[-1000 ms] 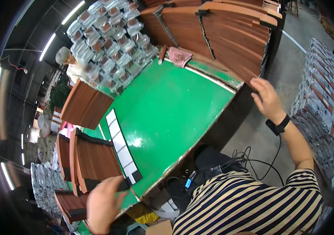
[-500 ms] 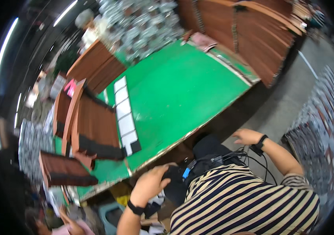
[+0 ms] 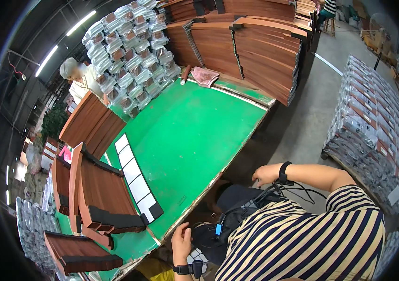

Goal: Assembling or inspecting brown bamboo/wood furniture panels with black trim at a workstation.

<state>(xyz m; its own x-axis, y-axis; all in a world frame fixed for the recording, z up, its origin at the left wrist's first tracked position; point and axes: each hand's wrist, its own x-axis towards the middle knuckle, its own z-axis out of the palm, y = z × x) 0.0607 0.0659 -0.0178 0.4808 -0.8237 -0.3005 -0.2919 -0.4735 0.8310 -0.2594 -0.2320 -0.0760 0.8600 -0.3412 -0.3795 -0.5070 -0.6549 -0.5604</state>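
My left hand (image 3: 181, 242) hangs beside the near edge of the green table (image 3: 199, 126), its fingers loosely bent, apart, and holding nothing visible. Off to the right, my right hand (image 3: 266, 174) is over the floor by my lap, also empty with slightly curled fingers. Both wrists wear black bands. Nearest to the left hand on the tabletop are a strip of white cards with black borders (image 3: 133, 171) and a stack of curved brown wooden slats with black-covered ends (image 3: 106, 189). Neither hand touches them.
Plastic-wrapped bundles (image 3: 131, 56) and tall stacked brown boards (image 3: 265, 58) stand at the table's far side, near a pink cloth (image 3: 205, 77). A wrapped pallet stack (image 3: 365, 122) is on the right. Black cables (image 3: 298, 189) cross my lap. Another person (image 3: 81, 79) stands far left.
My view has swung, shifting the table down and left in the picture. My left hand has lowered beside the table edge. The right hand has drawn in slightly leftward; both remain empty.
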